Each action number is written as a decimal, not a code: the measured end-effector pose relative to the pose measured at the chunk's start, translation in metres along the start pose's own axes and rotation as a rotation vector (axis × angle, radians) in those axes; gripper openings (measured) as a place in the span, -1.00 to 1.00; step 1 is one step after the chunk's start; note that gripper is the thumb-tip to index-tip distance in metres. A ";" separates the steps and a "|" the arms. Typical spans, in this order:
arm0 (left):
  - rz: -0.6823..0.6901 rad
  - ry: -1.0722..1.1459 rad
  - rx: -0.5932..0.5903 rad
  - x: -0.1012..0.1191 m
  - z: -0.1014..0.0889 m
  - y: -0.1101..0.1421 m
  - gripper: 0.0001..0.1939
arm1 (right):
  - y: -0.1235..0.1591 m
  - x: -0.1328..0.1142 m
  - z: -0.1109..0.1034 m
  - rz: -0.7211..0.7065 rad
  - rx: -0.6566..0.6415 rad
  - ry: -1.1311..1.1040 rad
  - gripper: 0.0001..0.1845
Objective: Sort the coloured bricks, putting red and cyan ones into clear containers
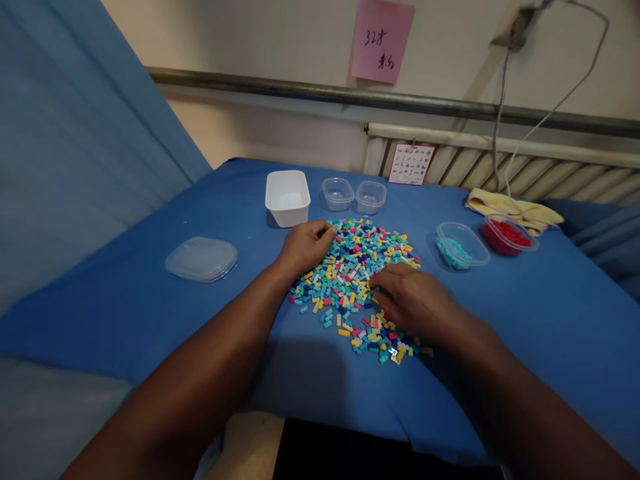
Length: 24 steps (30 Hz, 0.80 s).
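A wide heap of small toy building bricks [350, 267] in blue, turquoise, yellow, pink and white lies on the blue cloth. At the heap's upper left edge rests my left hand [307, 247], closed with its fingers curled in; whatever it may hold is hidden. My right hand [417, 300] reaches over the right side of the heap, fingers bent down and drawn together among the bricks. A yellow brick shows by its fingertips, but I cannot make out what is between them.
Behind the heap stand a white tub [287, 193] and two clear containers [338, 192]. To the right, one clear container [463, 247] holds turquoise bricks and another [509, 235] red ones. Clear lids [201, 259] lie stacked at left. A yellow cloth [520, 207] lies near the radiator [450, 153].
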<state>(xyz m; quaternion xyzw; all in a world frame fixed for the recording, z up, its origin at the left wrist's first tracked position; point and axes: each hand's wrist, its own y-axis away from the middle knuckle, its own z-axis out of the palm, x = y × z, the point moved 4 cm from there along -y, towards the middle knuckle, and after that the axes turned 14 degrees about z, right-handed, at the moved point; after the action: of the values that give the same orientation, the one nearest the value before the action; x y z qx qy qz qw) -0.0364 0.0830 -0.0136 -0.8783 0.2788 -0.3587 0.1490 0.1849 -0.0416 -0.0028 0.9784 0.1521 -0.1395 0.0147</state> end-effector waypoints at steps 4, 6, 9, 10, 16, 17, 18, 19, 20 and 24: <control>-0.001 0.004 0.002 0.000 0.000 0.000 -0.60 | 0.000 -0.007 0.000 0.002 -0.014 -0.011 -0.79; -0.001 -0.002 0.003 0.001 -0.001 0.000 -0.61 | 0.001 -0.007 -0.001 0.019 -0.030 -0.006 -0.82; -0.007 0.006 0.005 0.001 -0.001 0.000 -0.61 | 0.001 -0.004 -0.002 0.032 -0.042 0.003 -0.88; -0.008 0.010 0.006 0.001 0.000 0.000 -0.61 | 0.001 -0.004 -0.002 0.026 -0.043 0.006 -0.88; -0.002 0.016 0.005 0.000 0.000 0.000 -0.61 | 0.002 -0.007 -0.004 -0.051 -0.026 0.020 -0.81; -0.001 0.015 0.005 0.000 0.000 0.000 -0.60 | 0.002 -0.008 -0.005 -0.058 -0.012 0.005 -0.83; 0.003 0.014 0.007 0.000 0.000 0.000 -0.60 | 0.002 -0.008 -0.006 -0.062 0.004 -0.019 -0.86; 0.008 0.014 0.008 0.000 0.000 0.000 -0.60 | 0.002 -0.007 -0.007 -0.060 0.026 -0.054 -0.89; 0.013 0.013 0.009 0.000 -0.001 0.000 -0.60 | 0.002 -0.005 -0.010 -0.054 0.054 -0.095 -0.91; 0.009 -0.005 0.009 -0.001 0.000 0.000 -0.59 | 0.005 0.019 -0.030 0.025 0.266 -0.219 -0.92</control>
<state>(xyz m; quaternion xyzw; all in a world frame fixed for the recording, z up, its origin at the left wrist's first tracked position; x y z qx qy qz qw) -0.0367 0.0838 -0.0138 -0.8772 0.2807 -0.3572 0.1552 0.2118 -0.0382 0.0211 0.9525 0.1174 -0.2641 -0.0965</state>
